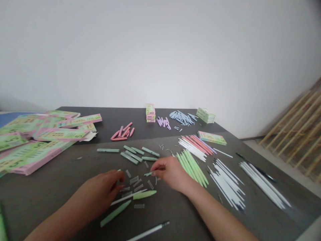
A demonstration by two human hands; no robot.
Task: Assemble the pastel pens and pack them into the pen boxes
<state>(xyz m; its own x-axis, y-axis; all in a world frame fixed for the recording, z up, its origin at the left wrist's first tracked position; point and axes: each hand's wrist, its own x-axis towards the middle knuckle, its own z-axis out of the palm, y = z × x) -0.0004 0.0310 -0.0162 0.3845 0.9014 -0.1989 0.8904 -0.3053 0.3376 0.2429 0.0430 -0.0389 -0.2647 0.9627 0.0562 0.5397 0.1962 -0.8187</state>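
Right hand (169,170) pinches a green piece (147,174) by one end, probably to leave the other free, near the clear tubes (137,183). Left hand (105,184) curls beside them; cannot tell whether it grips anything. White sticks (227,184) bunched rightward, seemingly for reach.

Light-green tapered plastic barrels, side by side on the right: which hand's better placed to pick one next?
Likely the right hand: it's close beside those barrels, whereas the left hand is farther off, across the clear plastic tubes. Catch: the right hand's fingers hold a small pale-green piece.
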